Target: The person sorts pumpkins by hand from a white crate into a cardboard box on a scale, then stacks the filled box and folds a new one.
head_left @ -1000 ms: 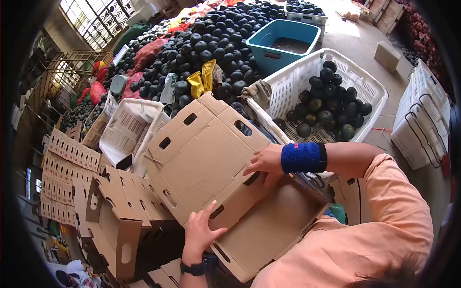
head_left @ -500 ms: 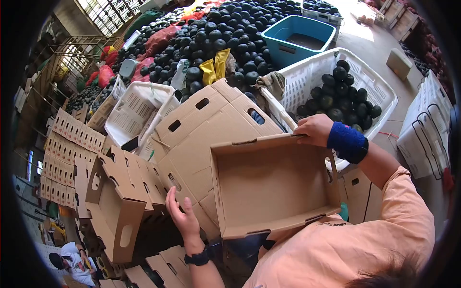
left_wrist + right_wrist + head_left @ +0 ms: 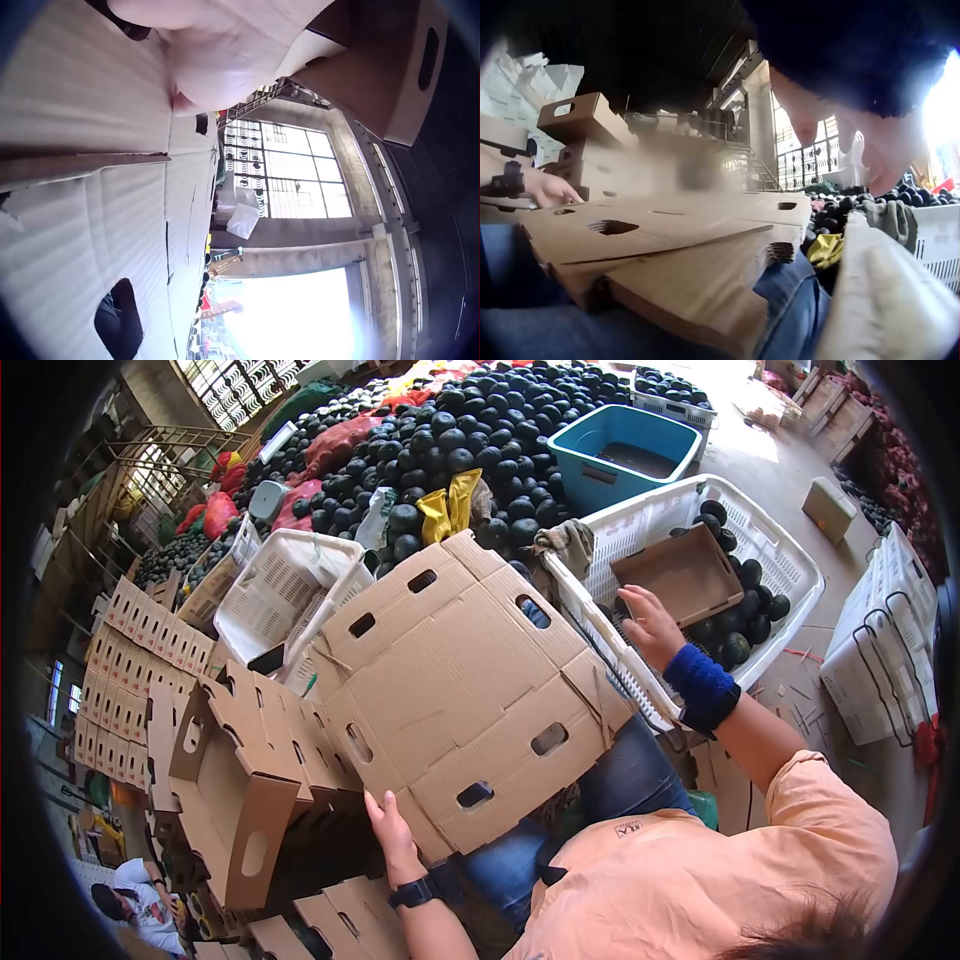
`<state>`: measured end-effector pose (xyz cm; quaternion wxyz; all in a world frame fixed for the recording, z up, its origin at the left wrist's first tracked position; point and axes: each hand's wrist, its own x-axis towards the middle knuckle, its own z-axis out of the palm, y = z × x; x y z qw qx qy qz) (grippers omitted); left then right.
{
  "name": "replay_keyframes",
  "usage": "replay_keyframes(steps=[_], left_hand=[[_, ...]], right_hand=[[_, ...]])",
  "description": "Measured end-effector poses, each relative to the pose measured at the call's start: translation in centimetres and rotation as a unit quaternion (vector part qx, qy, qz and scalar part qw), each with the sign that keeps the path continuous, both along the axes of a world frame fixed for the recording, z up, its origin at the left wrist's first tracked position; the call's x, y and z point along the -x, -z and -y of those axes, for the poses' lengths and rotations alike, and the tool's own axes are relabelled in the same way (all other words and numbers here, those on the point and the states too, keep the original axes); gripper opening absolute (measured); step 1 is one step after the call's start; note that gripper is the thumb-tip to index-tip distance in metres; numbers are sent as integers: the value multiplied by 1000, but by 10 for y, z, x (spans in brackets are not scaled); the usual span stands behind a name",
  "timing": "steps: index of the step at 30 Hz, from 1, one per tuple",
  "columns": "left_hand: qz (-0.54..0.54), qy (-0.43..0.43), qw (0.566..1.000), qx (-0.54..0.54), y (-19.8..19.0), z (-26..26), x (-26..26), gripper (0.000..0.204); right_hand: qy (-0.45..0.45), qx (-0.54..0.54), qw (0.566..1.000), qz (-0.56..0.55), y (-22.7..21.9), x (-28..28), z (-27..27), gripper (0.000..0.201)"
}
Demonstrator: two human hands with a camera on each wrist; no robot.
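Note:
A stack of flat cardboard blanks with oval cutouts lies across the person's lap; its layered edge shows in the right wrist view. The left hand is at the near left edge of the blanks, fingers extended, and in the left wrist view the hand touches the cardboard. The right hand is over the rim of the white crate, fingers spread and holding nothing. Just beyond it, a folded cardboard tray rests tilted on dark round fruits inside that crate.
Folded boxes are stacked at the left, with a white crate behind them. A blue tub and a large fruit pile stand beyond. Stacked white crates are at the right.
The folded tray has moved from above the lap into the white crate, and the right hand has let it go. The left hand has moved down to the edge of the flat blanks.

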<state>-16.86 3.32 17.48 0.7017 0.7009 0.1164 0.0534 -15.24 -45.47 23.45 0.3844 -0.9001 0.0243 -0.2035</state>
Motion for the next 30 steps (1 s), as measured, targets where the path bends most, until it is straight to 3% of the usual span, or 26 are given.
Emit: replay_keyframes(steps=[1, 3, 5, 6, 8, 12, 13, 15, 18, 19, 21, 22, 23, 25, 26, 27, 29, 30], left_hand=[[5, -10, 999, -31, -4, 1, -3, 51], [-36, -21, 996, -74, -28, 10, -5, 55], [-24, -25, 996, -85, -45, 8, -5, 56], [5, -18, 997, -78, -50, 3, -3, 56], [68, -25, 997, -31, -72, 8, 4, 54], [167, 45, 981, 90, -129, 44, 22, 48], [200, 57, 977, 44, -146, 54, 35, 49], [273, 82, 958, -38, -175, 74, 54, 52], [519, 177, 811, -204, -175, 74, 51, 66], [441, 107, 825, -337, -172, 67, 50, 56], [254, 137, 907, -307, -193, 65, 22, 43], [196, 139, 964, -110, -192, 67, 11, 36], [132, 203, 967, 74, -181, 52, -1, 39], [124, 343, 901, 237, -181, 42, 2, 50], [176, 291, 937, 79, -186, 44, 19, 53], [225, 227, 944, -79, -186, 45, 34, 65], [171, 393, 884, 184, -127, 6, 0, 59], [284, 337, 896, -46, -132, 12, 9, 63]], right_hand=[[-40, 53, 997, -27, 7, -16, -22, 52], [-97, -54, 974, -196, 29, -53, -55, 62], [-15, 64, 959, -275, 20, -63, -88, 68], [-14, 9, 970, -243, 40, -73, -83, 70], [-46, -54, 986, -150, 48, -66, -76, 57], [-18, -224, 972, -68, 40, -40, -51, 42], [-25, -350, 936, -16, 36, -34, -43, 33], [-30, -503, 856, 116, 18, -14, -36, 21], [-74, -454, 878, 132, 25, -5, -8, 16], [-56, -385, 918, 77, 11, -1, -5, 19], [-101, -345, 933, 7, 7, 0, 16, 21], [-139, -348, 927, -32, -9, 5, 19, 21], [-176, -351, 917, -70, -23, 10, 24, 21], [-220, -362, 885, -192, -32, 22, 44, 20], [-250, -393, 872, -153, -23, 25, 45, 21], [-261, -450, 837, -171, -25, 33, 42, 18], [-214, -524, 798, -208, -22, 40, 36, 15], [-207, -532, 798, -191, -17, 38, 30, 13]])
